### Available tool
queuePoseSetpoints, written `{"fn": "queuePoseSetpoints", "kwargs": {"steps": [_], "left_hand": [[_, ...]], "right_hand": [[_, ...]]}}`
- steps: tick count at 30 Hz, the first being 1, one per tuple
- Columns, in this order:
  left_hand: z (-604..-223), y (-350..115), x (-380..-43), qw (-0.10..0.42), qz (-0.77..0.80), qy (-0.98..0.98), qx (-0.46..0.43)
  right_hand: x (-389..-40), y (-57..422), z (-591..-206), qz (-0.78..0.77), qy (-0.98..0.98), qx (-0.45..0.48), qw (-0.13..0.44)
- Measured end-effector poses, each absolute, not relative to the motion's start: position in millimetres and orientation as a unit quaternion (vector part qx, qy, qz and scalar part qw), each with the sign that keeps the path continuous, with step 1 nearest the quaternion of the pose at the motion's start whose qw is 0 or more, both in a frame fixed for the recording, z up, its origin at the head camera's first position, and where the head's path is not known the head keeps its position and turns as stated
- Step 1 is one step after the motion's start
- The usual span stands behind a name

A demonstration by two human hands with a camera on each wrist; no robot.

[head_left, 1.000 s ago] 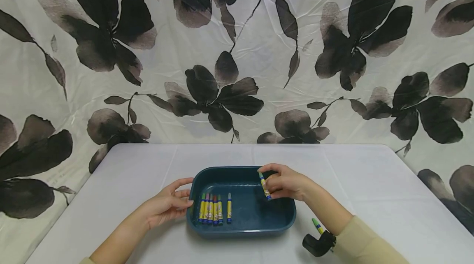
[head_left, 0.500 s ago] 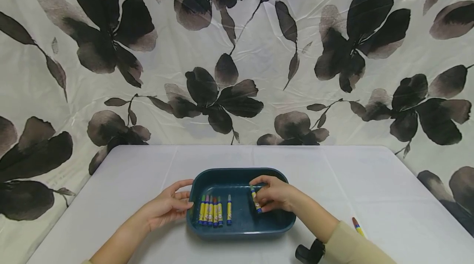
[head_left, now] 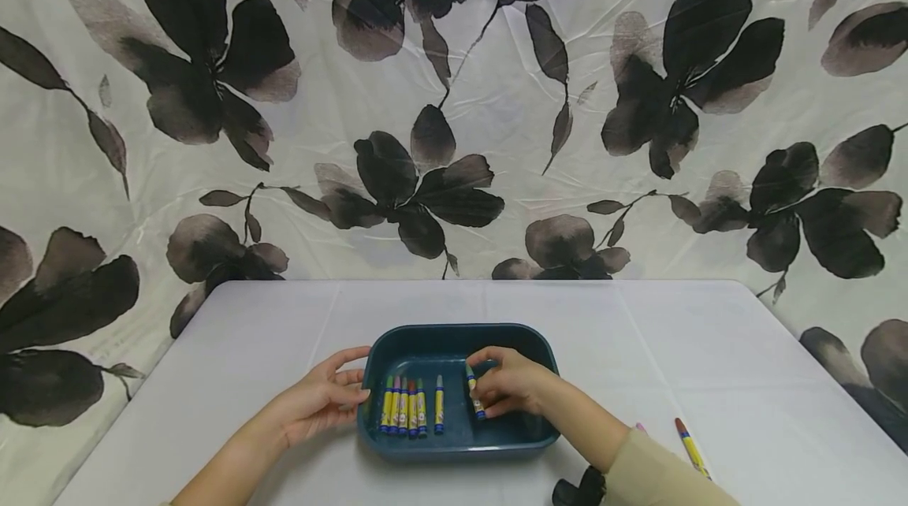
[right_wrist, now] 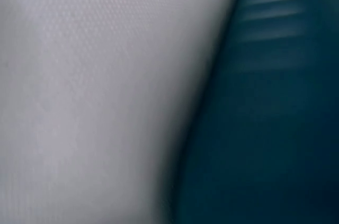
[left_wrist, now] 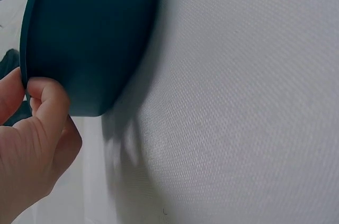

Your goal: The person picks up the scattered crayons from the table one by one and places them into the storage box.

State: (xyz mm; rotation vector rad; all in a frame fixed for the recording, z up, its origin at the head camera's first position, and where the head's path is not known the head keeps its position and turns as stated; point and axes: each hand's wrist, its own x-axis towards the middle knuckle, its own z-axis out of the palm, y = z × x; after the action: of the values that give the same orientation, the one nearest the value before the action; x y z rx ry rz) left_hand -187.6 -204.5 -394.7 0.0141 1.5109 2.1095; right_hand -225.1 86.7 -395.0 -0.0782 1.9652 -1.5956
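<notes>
R hand (head_left: 518, 381) had a greenish-tipped wax crayon (head_left: 471, 380) pinched btwn thumb & fingers, inside the tray (head_left: 454, 440), a bit R of its middle. Couldn't tell if it touched the floor. Tip aimed at the far long edge but leaned L; the lone wax crayon (head_left: 439, 405) just L of it lay nearer parallel to the tray's short edges. Best approach, imo: turn the wrist a touch to square it up, bring it in beside the lone one, lay it flat, release low so it wouldn't roll. L hand (head_left: 328, 396) pinched the tray's L rim, digits either side; worth keeping firm so the tray couldn't skid on the table (head_left: 284, 332).

Edges: row of five wax crayons (head_left: 403, 405) sat nr the L short edge, so little slack that way. Best room was btwn the lone one & mine, plus a strip along the near long edge. R forearm crossed the tray's near R corner, so best stay above the rim; R wrist view showed tray wall v. close, hand not visible. On the table past that corner, a red-brown-tipped crayon (head_left: 691, 449) & a pink-tipped one (head_left: 641, 428), mostly behind my sleeve (head_left: 660, 474): mind the elbow.
</notes>
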Motion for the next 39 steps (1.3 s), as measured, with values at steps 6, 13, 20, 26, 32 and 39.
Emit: {"fn": "queuePoseSetpoints", "kwargs": {"steps": [6,13,20,26,32,39], "left_hand": [[-395,-204,-188,0.272,0.787,0.554,0.007],[-393,-203,-188,0.272,0.785,0.557,-0.002],[-391,-202,-188,0.272,0.783,0.559,-0.007],[-391,-201,-188,0.27,0.781,0.563,-0.012],[-392,-201,-189,0.273,0.78,0.563,-0.012],[-393,-202,-189,0.274,0.782,0.559,-0.016]], "right_hand": [[-223,82,-399,-0.6,0.738,-0.032,0.306],[-224,75,-400,-0.603,0.738,-0.021,0.303],[-225,70,-401,-0.597,0.744,-0.019,0.3],[-226,66,-402,-0.596,0.745,-0.017,0.298],[-226,64,-402,-0.602,0.739,-0.009,0.302],[-227,66,-401,-0.614,0.728,-0.006,0.305]]}}
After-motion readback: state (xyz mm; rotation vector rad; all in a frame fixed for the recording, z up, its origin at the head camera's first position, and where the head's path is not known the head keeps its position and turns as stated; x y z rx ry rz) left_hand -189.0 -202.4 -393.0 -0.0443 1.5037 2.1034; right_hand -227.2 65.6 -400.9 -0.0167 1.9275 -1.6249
